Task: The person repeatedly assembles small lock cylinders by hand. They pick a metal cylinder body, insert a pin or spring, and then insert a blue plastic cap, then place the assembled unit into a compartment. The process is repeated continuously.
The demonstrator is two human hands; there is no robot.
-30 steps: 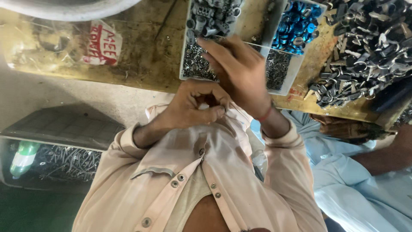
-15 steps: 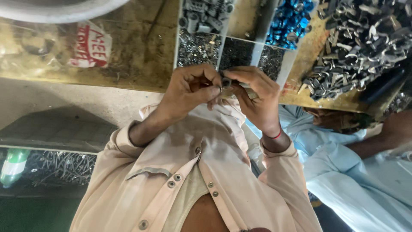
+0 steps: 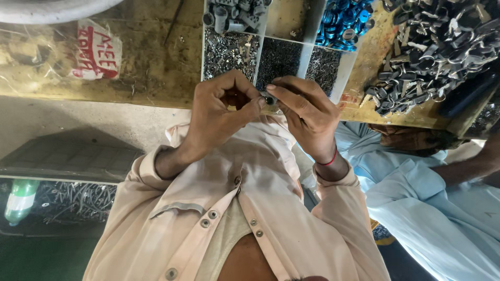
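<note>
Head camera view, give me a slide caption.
Both hands, left hand and right hand, pinch a small dark part above the compartment tray.

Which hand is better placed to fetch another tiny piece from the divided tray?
Probably the right hand: it holds the small metal part by fingertips only, the left hand clasps it firmly, and the divided tray lies just beyond.

Small dark part mostly hidden betw. pinching fingers; kind unclear; blue pieces cut off at top.
</note>
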